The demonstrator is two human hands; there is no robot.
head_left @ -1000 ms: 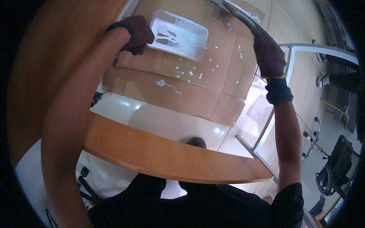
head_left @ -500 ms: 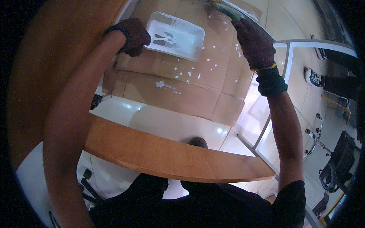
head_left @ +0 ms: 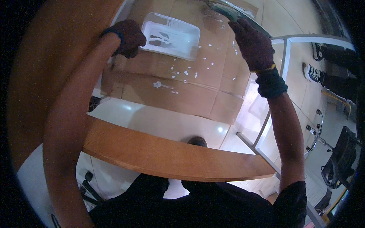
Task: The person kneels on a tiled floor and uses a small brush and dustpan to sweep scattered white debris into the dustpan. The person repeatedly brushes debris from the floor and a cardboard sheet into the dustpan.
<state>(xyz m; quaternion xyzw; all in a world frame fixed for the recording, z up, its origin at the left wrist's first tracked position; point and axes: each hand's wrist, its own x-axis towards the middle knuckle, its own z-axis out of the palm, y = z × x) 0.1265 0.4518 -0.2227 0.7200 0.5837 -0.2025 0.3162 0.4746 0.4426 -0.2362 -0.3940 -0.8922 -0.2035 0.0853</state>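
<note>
My left hand [head_left: 129, 39], in a dark maroon knit glove with a dark blue cuff, is closed beside the left rim of a white plastic tray [head_left: 195, 47]. What it holds, if anything, is hidden. White paint [head_left: 165, 38] lies streaked across the tray's bottom. Farther right, my right hand [head_left: 253, 47], in a matching glove with a yellow band and green cuff, stretches its fingers toward a greenish strip [head_left: 225, 12] along a pale bar's edge. Contact there is unclear. The tray rests on flattened cardboard [head_left: 194, 98] dotted with white spots.
A curved wooden board [head_left: 167, 154] crosses in front of me, and a brown wooden panel [head_left: 42, 72] rises at left. White metal bars [head_left: 285, 60] stand at right. Beyond them are another person's shoes [head_left: 313, 73] and a dark chair [head_left: 338, 157].
The tray, cardboard and my left hand appear slightly farther left, largely because the view shifted. My right hand has moved slightly relative to the greenish strip. Another person's shoe shows more at far right.
</note>
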